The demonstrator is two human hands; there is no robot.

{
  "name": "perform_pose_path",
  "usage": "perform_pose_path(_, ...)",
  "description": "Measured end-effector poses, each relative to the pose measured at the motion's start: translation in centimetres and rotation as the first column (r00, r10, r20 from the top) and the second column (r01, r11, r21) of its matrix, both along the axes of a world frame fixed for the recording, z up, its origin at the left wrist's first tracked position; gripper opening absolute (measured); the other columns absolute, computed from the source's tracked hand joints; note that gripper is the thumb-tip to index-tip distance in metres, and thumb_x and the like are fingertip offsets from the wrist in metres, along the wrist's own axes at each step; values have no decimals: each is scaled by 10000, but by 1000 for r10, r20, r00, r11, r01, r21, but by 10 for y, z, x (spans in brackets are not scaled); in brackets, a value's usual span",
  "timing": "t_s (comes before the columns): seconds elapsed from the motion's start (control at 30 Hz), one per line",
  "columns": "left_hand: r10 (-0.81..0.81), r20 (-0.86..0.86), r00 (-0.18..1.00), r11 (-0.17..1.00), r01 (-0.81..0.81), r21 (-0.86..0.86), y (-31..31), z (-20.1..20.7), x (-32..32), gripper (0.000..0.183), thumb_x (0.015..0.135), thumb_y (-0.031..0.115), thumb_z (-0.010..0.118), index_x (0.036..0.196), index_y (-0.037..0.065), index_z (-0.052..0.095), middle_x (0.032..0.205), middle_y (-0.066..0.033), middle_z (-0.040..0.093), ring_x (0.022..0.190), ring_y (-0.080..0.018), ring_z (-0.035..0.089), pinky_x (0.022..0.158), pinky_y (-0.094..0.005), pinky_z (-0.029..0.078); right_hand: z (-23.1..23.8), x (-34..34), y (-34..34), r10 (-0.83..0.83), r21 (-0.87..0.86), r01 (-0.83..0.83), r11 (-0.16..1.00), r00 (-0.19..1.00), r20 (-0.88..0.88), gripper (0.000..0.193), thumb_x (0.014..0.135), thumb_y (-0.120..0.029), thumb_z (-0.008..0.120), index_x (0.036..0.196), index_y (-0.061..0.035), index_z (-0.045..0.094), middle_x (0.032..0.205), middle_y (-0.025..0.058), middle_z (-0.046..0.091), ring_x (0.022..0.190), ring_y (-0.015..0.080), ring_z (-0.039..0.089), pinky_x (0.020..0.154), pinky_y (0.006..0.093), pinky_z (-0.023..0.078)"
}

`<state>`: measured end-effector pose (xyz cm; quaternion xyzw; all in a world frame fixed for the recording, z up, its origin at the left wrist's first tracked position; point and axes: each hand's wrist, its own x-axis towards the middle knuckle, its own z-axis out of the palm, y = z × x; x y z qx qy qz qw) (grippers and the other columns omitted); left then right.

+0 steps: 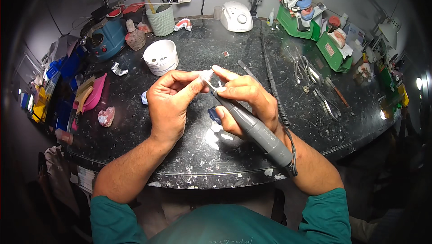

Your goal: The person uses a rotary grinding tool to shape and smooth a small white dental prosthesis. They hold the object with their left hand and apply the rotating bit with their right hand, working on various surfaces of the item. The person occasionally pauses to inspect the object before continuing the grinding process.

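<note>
Dressed in a teal-green top (211, 221) with plain, short sleeves (116, 219), marked across the front with thin, pale lettering (243, 240), apparently in cursive script.

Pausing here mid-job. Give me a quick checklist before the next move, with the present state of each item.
1. Small pale piece held by the left hand: ok, pinched.
2. Grey handpiece held by the right hand: ok, gripped like a pen.
3. Tool tip touching the piece: cannot tell, too small to see.
4. Black cord away from the left hand: ok, it runs by the right.
5. Table free of debris: not ok, pale specks show.
6. Handpiece spinning: cannot tell.
</note>
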<state>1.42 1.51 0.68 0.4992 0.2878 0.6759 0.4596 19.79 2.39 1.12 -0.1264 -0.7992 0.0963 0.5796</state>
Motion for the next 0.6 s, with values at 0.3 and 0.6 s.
perform_pose_path(0.3,15,-18,1000,1000,-15,4,1,0,-1,119,901,-14,726,1008,-55,697,925,-131,742,788,-155,702,773,-282,566,3,0,-1,23,10,-23,1000,1000,-4,387,716,52,770,1068,12,614,928,143,668,958,338,710,968,474,567)
perform_pose_path(0.6,37,-38,999,999,-36,14,0,2,0,129,905,-20,719,1028,-55,696,931,-123,741,811,-153,706,797,-278,563,0,1,2,-14,-12,14,1000,1000,-23,394,718,47,776,1076,13,615,968,174,679,1044,367,708,874,419,580)
